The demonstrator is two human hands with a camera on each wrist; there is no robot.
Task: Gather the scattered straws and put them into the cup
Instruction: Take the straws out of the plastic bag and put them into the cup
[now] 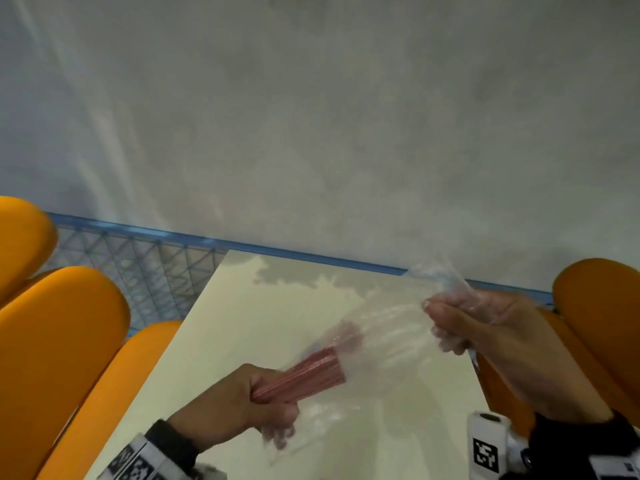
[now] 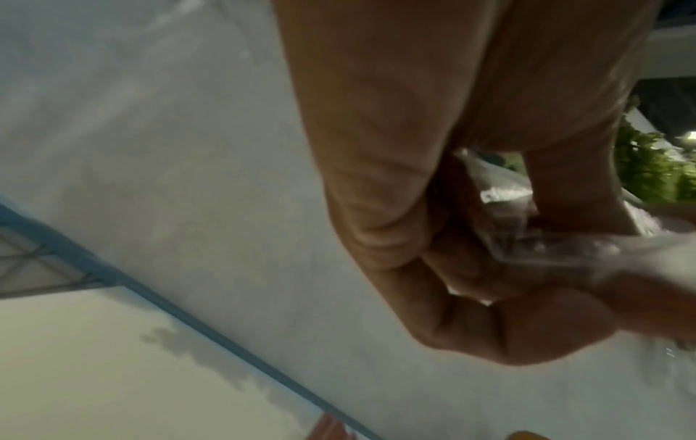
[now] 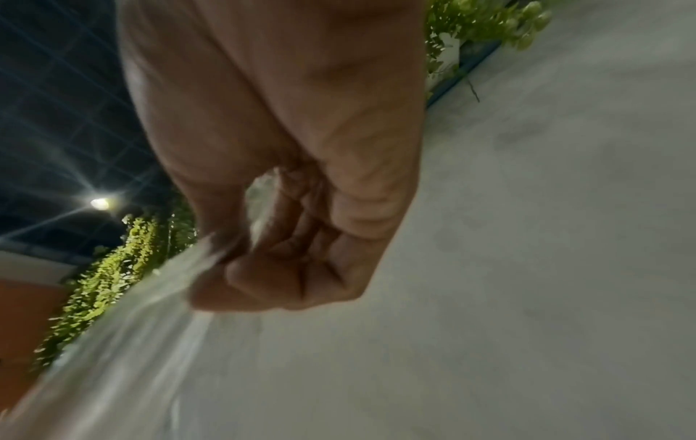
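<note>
Head view, left hand: your left hand (image 1: 242, 400) is clenched round a bundle of red straws (image 1: 304, 374), fingers wrapped about the near end, holding them above the pale table (image 1: 207, 341).
Head view, right hand: your right hand (image 1: 485, 327) grasps the far end of a clear plastic bag (image 1: 391, 327), bunched in a fist.
Head view, why so: the bag stretches taut between your hands with the straws' far ends inside it; pulling opposite ways looks meant to strip the bag off the bundle.
Head view, cup: no cup shows anywhere, so you cannot yet place the straws.
Head view, surroundings: orange chairs (image 1: 62, 341) flank the table; a blue rail (image 1: 277, 252) runs behind it.
Left wrist view: your left hand (image 2: 452, 238) fills the picture, fingers curled tight on crinkled clear plastic (image 2: 546, 247); the straws themselves are too blurred to pick out.
Right wrist view: your right hand (image 3: 293, 238) is a closed fist with the clear plastic bag (image 3: 124, 327) streaming from it, blurred.
Judgement: the straws are gathered but still partly bagged; free them before looking for the cup.
</note>
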